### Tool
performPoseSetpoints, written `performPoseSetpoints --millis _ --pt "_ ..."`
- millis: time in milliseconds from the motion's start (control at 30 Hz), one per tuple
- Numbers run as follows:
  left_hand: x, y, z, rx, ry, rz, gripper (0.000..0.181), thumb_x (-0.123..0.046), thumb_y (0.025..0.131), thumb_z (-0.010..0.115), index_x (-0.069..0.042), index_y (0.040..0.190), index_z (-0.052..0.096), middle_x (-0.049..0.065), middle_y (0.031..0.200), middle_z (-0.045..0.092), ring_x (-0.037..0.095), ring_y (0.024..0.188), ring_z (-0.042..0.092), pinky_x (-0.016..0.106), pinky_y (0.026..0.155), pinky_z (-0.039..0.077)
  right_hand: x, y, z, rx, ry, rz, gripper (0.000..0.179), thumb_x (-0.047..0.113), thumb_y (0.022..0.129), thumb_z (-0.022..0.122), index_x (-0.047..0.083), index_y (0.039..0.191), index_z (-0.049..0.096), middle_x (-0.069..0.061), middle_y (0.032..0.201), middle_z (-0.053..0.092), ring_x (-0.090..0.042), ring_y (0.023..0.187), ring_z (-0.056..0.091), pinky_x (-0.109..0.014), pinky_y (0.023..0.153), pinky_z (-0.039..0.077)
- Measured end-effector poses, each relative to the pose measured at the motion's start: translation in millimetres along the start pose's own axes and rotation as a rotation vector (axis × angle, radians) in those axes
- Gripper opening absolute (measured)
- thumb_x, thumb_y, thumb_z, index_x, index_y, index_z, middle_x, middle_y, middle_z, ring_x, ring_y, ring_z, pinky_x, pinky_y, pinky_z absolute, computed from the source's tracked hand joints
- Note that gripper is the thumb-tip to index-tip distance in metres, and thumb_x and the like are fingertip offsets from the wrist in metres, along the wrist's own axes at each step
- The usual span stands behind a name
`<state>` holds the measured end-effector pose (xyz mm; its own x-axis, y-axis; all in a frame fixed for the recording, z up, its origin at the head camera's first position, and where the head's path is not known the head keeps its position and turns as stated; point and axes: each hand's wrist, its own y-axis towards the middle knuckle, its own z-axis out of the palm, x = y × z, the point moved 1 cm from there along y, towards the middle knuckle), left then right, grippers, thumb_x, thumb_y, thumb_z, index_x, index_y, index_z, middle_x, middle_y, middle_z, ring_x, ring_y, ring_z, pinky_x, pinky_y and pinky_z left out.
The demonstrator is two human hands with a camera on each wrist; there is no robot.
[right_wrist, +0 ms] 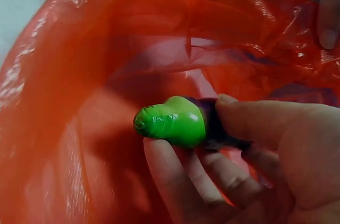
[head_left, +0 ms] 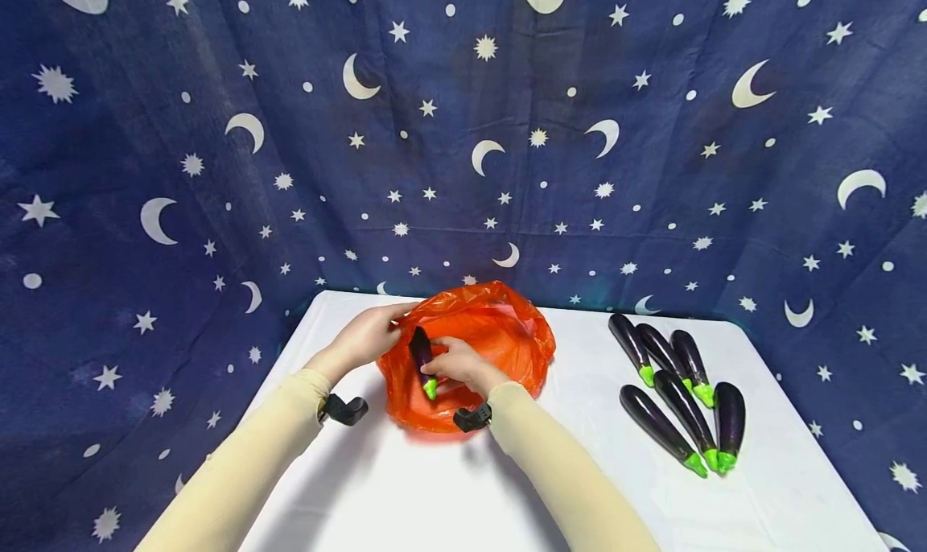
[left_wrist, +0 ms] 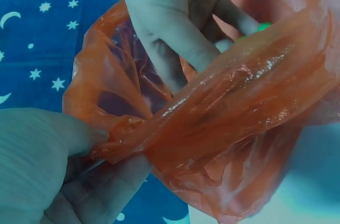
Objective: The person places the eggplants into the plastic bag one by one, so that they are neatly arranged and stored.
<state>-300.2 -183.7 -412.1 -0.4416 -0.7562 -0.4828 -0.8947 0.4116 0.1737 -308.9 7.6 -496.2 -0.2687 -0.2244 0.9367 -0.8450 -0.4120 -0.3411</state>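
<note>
A red plastic bag point(head_left: 500, 339) stands with its mouth wide on the white table. My left hand point(head_left: 368, 335) pinches the left edge of its rim between thumb and fingers, as the left wrist view shows. Inside the mouth, my right hand point(head_left: 463, 363) grips a dark purple eggplant point(head_left: 422, 357) near its green stem end. That green cap point(right_wrist: 178, 120) points away from the palm in the right wrist view, with fingers beneath it and the thumb on top. In the left wrist view the bag's film point(left_wrist: 239, 96) covers most of the eggplant.
Several more eggplants point(head_left: 655, 423) lie in two loose groups on the right side of the white table point(head_left: 579, 455). A dark blue cloth point(head_left: 449, 133) with moons and stars hangs behind and around the table.
</note>
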Motion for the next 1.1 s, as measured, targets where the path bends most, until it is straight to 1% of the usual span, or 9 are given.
performPoseSetpoints --millis 67,200,367,467,600,767,933,1000,1100 --pt "1.1 -0.6 -0.3 -0.003 0.003 0.002 0.053 0.003 0.091 0.058 -0.007 0.143 0.061 0.014 0.122 0.071 0.027 0.097 0.069 0.047 0.093 0.055 1 4.1 5 0.011 -0.002 -0.003 0.071 0.003 0.090 0.073 0.003 0.154 0.041 -0.015 0.100 0.069 -0.022 0.077 0.068 -0.047 0.077 0.062" --pt "3.0 -1.7 -1.5 -0.003 -0.006 -0.007 0.055 0.003 0.091 0.058 -0.011 0.144 0.061 0.012 0.123 0.071 0.027 0.100 0.069 0.046 0.093 0.056 3 9.3 13 0.026 -0.014 -0.013 0.072 0.004 0.091 0.074 0.002 0.154 0.041 -0.014 0.099 0.068 -0.022 0.075 0.067 -0.046 0.076 0.062" --pt "4.0 -3.3 -3.7 -0.006 -0.005 -0.002 0.056 0.003 0.091 0.056 -0.009 0.145 0.060 0.013 0.125 0.070 0.028 0.102 0.069 0.047 0.093 0.056 4 13.5 20 0.050 -0.038 -0.020 0.074 0.004 0.091 0.073 0.002 0.156 0.038 -0.013 0.102 0.067 -0.023 0.080 0.069 -0.046 0.077 0.061" --pt "3.8 -4.1 -4.6 -0.001 -0.009 0.000 0.056 0.003 0.091 0.056 -0.008 0.145 0.059 0.013 0.125 0.070 0.029 0.103 0.069 0.047 0.093 0.056 3 15.5 23 0.065 -0.056 -0.030 0.071 0.003 0.092 0.073 0.002 0.155 0.041 -0.013 0.104 0.068 -0.024 0.081 0.069 -0.048 0.080 0.061" --pt "3.6 -6.6 -6.1 0.007 -0.026 -0.017 0.058 0.004 0.091 0.056 -0.013 0.147 0.059 0.012 0.127 0.070 0.029 0.106 0.069 0.047 0.094 0.055 1 19.0 30 0.084 -0.093 -0.049 0.067 0.003 0.092 0.071 0.003 0.153 0.044 -0.012 0.101 0.067 -0.024 0.075 0.068 -0.051 0.081 0.060" --pt "3.9 -9.3 -6.5 0.007 -0.029 -0.015 0.058 0.004 0.091 0.055 -0.012 0.147 0.058 0.013 0.126 0.070 0.030 0.106 0.069 0.048 0.094 0.055 -3 19.9 40 0.063 -0.151 -0.064 0.061 -0.001 0.091 0.068 0.002 0.148 0.049 -0.010 0.092 0.065 -0.025 0.071 0.063 -0.049 0.076 0.061" --pt "6.3 -11.1 -6.8 -0.002 -0.022 0.001 0.058 0.004 0.091 0.056 -0.012 0.146 0.059 0.013 0.124 0.071 0.029 0.103 0.069 0.048 0.093 0.055 -7 20.1 46 0.036 -0.205 -0.084 0.059 -0.003 0.089 0.069 0.002 0.146 0.051 -0.009 0.084 0.064 -0.028 0.070 0.064 -0.046 0.072 0.062" --pt "7.7 -11.7 -7.8 -0.004 -0.014 0.008 0.058 0.005 0.091 0.056 -0.012 0.145 0.060 0.012 0.123 0.071 0.028 0.102 0.069 0.048 0.092 0.056 -8 21.0 49 0.021 -0.244 -0.106 0.060 -0.003 0.088 0.069 0.002 0.145 0.052 -0.009 0.083 0.065 -0.027 0.069 0.064 -0.043 0.070 0.062" --pt "9.8 -13.0 -11.0 -0.011 0.004 0.018 0.057 0.005 0.090 0.055 -0.011 0.144 0.061 0.011 0.120 0.072 0.027 0.097 0.069 0.047 0.091 0.055 -9 23.3 52 -0.008 -0.328 -0.158 0.057 -0.001 0.088 0.070 0.001 0.142 0.055 -0.006 0.083 0.065 -0.021 0.068 0.062 -0.033 0.067 0.060"
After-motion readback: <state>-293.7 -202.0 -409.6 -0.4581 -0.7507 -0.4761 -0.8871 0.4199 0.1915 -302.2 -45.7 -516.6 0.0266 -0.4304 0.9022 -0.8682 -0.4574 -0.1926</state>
